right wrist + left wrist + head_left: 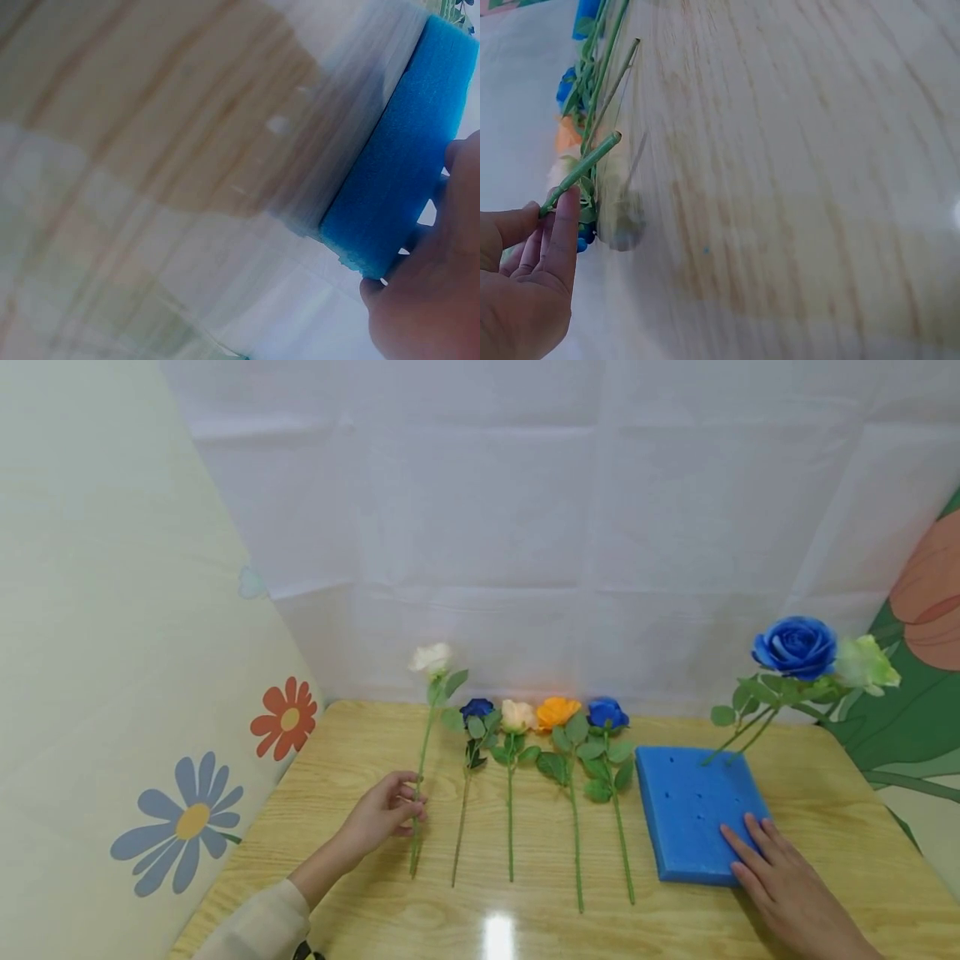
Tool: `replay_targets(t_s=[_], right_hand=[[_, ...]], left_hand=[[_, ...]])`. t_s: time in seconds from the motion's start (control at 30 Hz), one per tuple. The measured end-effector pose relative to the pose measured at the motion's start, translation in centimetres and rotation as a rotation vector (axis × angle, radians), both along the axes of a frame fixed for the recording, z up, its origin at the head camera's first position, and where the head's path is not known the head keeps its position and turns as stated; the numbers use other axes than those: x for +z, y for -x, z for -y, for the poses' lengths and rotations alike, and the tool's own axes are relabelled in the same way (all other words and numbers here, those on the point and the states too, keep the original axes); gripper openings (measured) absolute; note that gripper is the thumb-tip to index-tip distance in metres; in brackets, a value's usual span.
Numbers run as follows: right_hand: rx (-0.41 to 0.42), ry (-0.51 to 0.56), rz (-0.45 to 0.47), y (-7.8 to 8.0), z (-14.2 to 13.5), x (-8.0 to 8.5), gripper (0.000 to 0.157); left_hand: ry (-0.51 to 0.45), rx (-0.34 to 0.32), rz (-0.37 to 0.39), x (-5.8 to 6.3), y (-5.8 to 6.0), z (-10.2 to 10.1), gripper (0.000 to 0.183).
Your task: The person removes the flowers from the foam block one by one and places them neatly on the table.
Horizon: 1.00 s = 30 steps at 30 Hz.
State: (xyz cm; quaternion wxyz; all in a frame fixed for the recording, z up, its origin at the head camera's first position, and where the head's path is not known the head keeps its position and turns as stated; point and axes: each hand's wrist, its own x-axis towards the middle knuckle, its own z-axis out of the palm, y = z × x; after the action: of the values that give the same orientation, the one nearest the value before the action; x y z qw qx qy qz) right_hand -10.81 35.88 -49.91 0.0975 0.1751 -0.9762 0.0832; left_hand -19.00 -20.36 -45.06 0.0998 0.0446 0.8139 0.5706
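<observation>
My left hand [378,814] pinches the lower stem of a white rose [432,658], raised at the left end of a row. In the left wrist view the cut end of that green stem [585,169] juts out past the fingertips. My right hand [787,881] rests on the near right corner of a blue foam block [693,835], fingers extended over its top. Small holes dot the block. A large blue rose [797,647] and a pale green-white rose [867,662] stand in its far part, leaning right.
Beside the held stem a dark blue rose [476,708], a peach rose [517,716], an orange rose [557,712] and a blue rose [607,713] lie in a row on the wooden table [352,910]. A pale cloth [480,527] hangs behind.
</observation>
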Motion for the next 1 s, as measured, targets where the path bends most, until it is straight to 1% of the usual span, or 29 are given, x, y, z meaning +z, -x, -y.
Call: replay_targets(t_s=[0.27, 0.33, 0.47, 0.6, 0.83, 1.0], right_hand=[[-0.017, 0.011, 0.053, 0.0, 0.1, 0.3, 0.048], [-0.025, 0.024, 0.083, 0.0, 0.1, 0.4, 0.049], [-0.037, 0.041, 0.116, 0.1, 0.1, 0.4, 0.05], [-0.049, 0.053, 0.144, 0.1, 0.1, 0.3, 0.051], [-0.044, 0.075, 0.122, 0.1, -0.1, 0.1, 0.049], [-0.043, 0.074, 0.128, 0.2, -0.1, 0.1, 0.05]], left_hand=[[-0.031, 0.029, 0.067, -0.6, -0.2, 0.4, 0.045], [-0.034, 0.033, 0.078, -0.6, -0.3, 0.5, 0.045], [-0.033, 0.052, 0.103, -0.9, -0.3, 0.5, 0.044], [-0.035, 0.057, 0.126, -1.2, -0.3, 0.6, 0.041], [-0.041, 0.038, 0.157, -1.6, -0.3, 0.6, 0.042], [-0.041, 0.038, 0.17, -1.8, -0.2, 0.5, 0.042]])
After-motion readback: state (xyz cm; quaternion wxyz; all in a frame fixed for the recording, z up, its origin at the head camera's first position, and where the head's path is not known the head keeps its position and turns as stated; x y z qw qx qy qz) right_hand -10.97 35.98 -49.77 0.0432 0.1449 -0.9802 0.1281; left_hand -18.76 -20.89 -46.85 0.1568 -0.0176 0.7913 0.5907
